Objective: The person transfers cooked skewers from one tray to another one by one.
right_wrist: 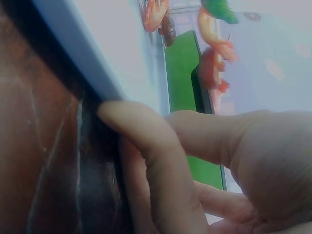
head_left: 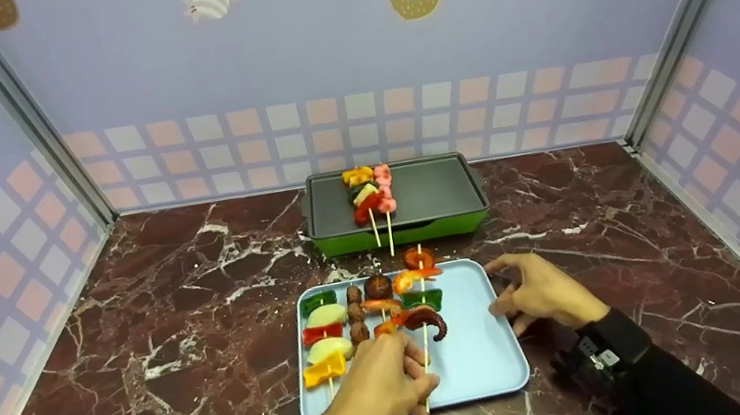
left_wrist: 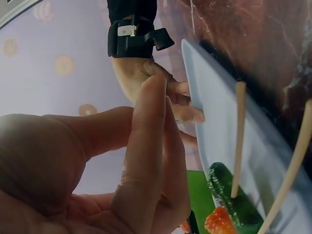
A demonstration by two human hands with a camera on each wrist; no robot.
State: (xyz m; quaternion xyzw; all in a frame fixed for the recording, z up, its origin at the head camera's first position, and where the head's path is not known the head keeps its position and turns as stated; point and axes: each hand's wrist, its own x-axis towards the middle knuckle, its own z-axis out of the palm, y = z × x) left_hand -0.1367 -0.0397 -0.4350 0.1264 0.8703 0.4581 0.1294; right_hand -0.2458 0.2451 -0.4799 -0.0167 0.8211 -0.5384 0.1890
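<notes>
From my station I see the left hand [head_left: 378, 385] closed in a pinch around the stick of the octopus-tentacle skewer [head_left: 424, 316], which is over the middle of the light-blue tray [head_left: 477, 360], its far end reaching past the far rim. The right hand [head_left: 544, 289] is partly curled, thumb and fingers gripping the tray's right rim; its lower fingertips are hard to make out. The left hand hides the near parts of the other skewers [head_left: 326, 331]. My right-wrist view blurs the food and cuts it off at the top.
</notes>
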